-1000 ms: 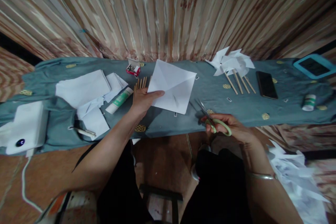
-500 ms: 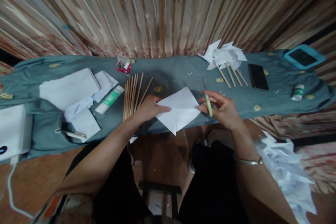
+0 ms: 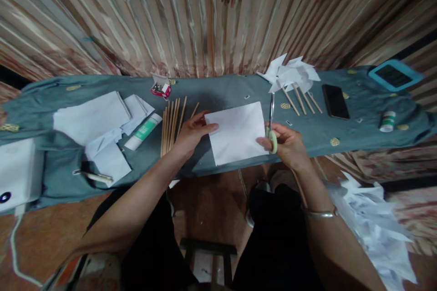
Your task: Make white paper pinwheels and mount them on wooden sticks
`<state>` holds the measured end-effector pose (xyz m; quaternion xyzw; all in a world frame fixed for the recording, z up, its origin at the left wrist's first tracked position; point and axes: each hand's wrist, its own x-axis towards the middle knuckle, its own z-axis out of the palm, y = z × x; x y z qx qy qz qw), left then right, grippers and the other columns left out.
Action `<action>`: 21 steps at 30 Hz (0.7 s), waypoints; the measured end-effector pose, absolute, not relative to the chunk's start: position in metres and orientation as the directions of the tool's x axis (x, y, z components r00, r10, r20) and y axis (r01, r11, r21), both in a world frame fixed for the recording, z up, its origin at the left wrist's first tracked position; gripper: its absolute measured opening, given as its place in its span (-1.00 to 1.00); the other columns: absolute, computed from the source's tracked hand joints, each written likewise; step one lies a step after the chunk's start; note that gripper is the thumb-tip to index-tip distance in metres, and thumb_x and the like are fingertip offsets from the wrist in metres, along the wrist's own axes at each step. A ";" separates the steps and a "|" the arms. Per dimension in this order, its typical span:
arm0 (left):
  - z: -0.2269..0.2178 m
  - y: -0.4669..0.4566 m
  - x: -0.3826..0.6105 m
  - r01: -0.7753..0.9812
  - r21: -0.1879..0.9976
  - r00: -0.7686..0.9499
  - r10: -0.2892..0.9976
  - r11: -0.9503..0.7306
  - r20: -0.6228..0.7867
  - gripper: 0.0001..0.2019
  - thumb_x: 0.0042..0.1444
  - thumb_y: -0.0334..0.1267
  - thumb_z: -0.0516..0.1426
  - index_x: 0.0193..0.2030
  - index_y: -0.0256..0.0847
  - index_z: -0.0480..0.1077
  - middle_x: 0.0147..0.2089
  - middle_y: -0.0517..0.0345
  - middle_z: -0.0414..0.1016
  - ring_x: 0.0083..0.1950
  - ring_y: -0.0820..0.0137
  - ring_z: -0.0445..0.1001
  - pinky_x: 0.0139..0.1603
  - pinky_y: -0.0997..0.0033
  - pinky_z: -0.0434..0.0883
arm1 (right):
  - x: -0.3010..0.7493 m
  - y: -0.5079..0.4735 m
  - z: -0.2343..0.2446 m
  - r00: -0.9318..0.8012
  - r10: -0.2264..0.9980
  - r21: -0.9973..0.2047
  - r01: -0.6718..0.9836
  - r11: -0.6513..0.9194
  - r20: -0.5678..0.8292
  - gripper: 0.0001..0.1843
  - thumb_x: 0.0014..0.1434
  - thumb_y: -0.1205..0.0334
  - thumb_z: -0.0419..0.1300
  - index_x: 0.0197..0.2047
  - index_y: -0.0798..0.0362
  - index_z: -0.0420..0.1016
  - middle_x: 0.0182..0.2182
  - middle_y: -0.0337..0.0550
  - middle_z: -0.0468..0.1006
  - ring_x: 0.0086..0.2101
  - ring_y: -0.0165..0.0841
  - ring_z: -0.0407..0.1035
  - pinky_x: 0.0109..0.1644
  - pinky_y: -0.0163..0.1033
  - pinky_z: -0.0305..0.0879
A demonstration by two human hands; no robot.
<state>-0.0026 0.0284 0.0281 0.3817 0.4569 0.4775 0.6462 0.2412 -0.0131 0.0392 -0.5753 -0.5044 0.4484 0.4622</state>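
Observation:
My left hand (image 3: 191, 132) pinches the left corner of a square white paper sheet (image 3: 237, 132), held just above the near edge of the grey-blue cloth-covered table (image 3: 218, 95). My right hand (image 3: 288, 144) grips green-handled scissors (image 3: 271, 123) at the sheet's right edge, blades pointing away from me. Several wooden sticks (image 3: 172, 122) lie fanned out just left of my left hand.
A glue stick (image 3: 143, 131), loose white papers (image 3: 97, 120) and a red box of pins (image 3: 160, 89) lie to the left. Finished paper pinwheels (image 3: 293, 75), a black phone (image 3: 335, 101), a small tube (image 3: 388, 121) and a teal tablet (image 3: 395, 74) sit right. Paper scraps (image 3: 370, 218) cover the floor.
The sheet came down from a raised diamond pose toward me and turned square. My right hand lifted the scissors from the table edge up to the sheet's right side.

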 end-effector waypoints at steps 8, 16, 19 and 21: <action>0.026 0.014 0.009 -0.330 0.809 0.349 0.859 0.487 -0.375 -0.59 -0.31 -0.21 0.41 -0.23 -0.28 0.57 -0.17 -0.03 0.64 -0.11 0.21 0.57 -0.06 0.25 0.45 | 0.232 -0.013 0.028 0.179 0.984 -0.990 0.137 -0.027 -0.002 -0.47 -0.24 -0.10 0.46 -0.21 -0.07 0.49 -0.52 -0.37 0.44 -0.54 -0.47 0.25 -0.46 -0.31 0.26; 0.014 0.013 0.013 -0.268 0.841 0.280 0.873 0.470 -0.399 -0.67 -0.38 -0.26 0.44 -0.38 -0.27 0.57 -0.37 0.08 0.63 -0.33 0.34 0.54 -0.14 0.31 0.43 | 0.219 -0.017 0.032 0.216 0.976 -0.993 0.107 -0.045 -0.021 -0.47 -0.27 -0.06 0.47 -0.22 -0.05 0.50 -0.60 -0.42 0.35 -0.59 -0.49 0.17 -0.51 -0.32 0.21; 0.011 0.015 0.012 -0.250 0.858 0.232 0.888 0.449 -0.397 -0.68 -0.36 -0.24 0.43 -0.38 -0.27 0.58 -0.36 0.07 0.63 -0.36 0.35 0.52 -0.21 0.34 0.41 | 0.219 -0.018 0.033 0.195 0.981 -0.991 0.130 -0.041 -0.015 -0.50 -0.22 -0.07 0.46 -0.21 -0.06 0.51 -0.59 -0.41 0.38 -0.58 -0.48 0.19 -0.48 -0.31 0.24; 0.011 0.017 0.012 -0.238 0.869 0.201 0.898 0.433 -0.392 -0.68 -0.35 -0.21 0.42 -0.39 -0.28 0.57 -0.36 0.06 0.63 -0.37 0.36 0.51 -0.25 0.36 0.40 | 0.219 -0.019 0.033 0.181 0.983 -0.991 0.131 -0.041 -0.016 -0.52 -0.20 -0.07 0.45 -0.22 -0.07 0.51 -0.54 -0.37 0.45 -0.54 -0.45 0.26 -0.44 -0.29 0.28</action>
